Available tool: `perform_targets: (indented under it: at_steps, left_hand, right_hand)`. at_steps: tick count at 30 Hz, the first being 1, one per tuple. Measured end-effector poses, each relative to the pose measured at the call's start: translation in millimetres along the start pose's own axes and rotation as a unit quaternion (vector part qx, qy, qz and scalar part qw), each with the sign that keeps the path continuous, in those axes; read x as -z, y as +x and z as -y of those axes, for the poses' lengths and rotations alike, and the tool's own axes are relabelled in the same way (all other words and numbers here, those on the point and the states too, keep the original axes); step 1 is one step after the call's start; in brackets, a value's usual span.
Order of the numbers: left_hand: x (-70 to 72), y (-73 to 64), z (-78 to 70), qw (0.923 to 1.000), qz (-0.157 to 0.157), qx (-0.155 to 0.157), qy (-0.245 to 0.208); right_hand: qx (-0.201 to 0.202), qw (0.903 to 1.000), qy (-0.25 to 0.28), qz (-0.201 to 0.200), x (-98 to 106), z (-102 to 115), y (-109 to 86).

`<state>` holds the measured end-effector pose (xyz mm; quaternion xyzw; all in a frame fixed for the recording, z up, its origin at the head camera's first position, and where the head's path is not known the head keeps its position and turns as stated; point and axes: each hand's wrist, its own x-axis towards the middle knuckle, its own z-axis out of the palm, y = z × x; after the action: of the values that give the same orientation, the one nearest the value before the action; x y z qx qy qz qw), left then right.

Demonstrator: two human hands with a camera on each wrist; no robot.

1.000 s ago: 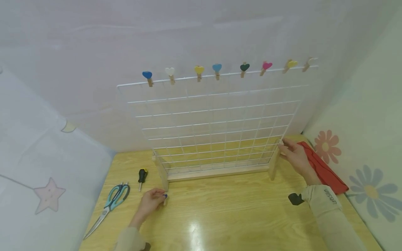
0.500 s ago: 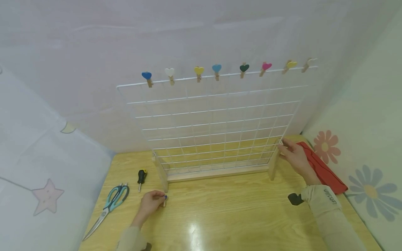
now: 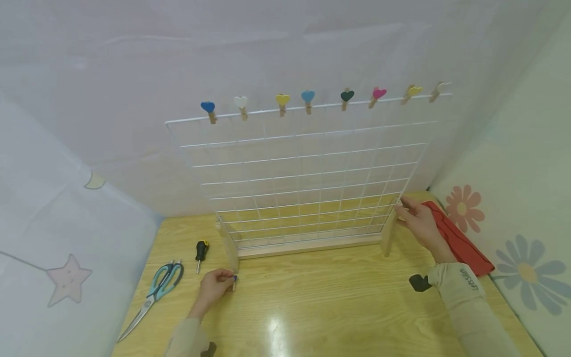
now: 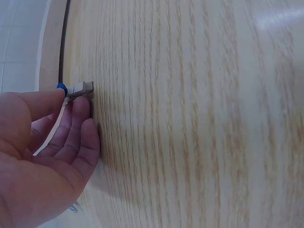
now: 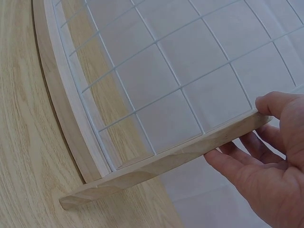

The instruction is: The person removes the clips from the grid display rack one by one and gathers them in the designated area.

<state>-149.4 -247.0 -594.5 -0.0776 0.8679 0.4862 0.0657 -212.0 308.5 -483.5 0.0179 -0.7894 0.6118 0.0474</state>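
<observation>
My left hand (image 3: pixel 212 288) is low over the table, near the foot of the stand's left side. Its thumb and fingers pinch a small wooden clothespin (image 4: pixel 81 88) with a blue top, pointing away from the palm. On the right, my right hand (image 3: pixel 420 225) grips the upper end of the wooden side post (image 5: pixel 166 161), thumb on one side and fingers on the other. This post belongs to a stand that carries an upright white wire grid (image 3: pixel 299 175). Along the grid's top wire sit several heart-topped clothespins, among them a dark green one (image 3: pixel 347 96).
Left of the stand lie a black-and-yellow screwdriver (image 3: pixel 201 250) and teal-handled scissors (image 3: pixel 151 300). A folded red cloth-like item (image 3: pixel 459 243) lies beyond my right forearm. Fabric walls (image 3: pixel 89 124) close in the wooden table (image 3: pixel 312 297) at the back and sides.
My left hand dips very slightly and comes back up, with the clothespin still pinched. The right hand stays on the side post, and the grid holds its place.
</observation>
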Motion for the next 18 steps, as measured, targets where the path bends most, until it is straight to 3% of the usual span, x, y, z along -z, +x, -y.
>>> perform_targets:
  at_steps: [18]
  left_hand:
    - [-2.7, 6.7, 15.4, 0.9995, 0.0, -0.017, 0.025]
  right_hand:
    - [0.0, 1.0, -0.004, 0.003, 1, 1, -0.7]
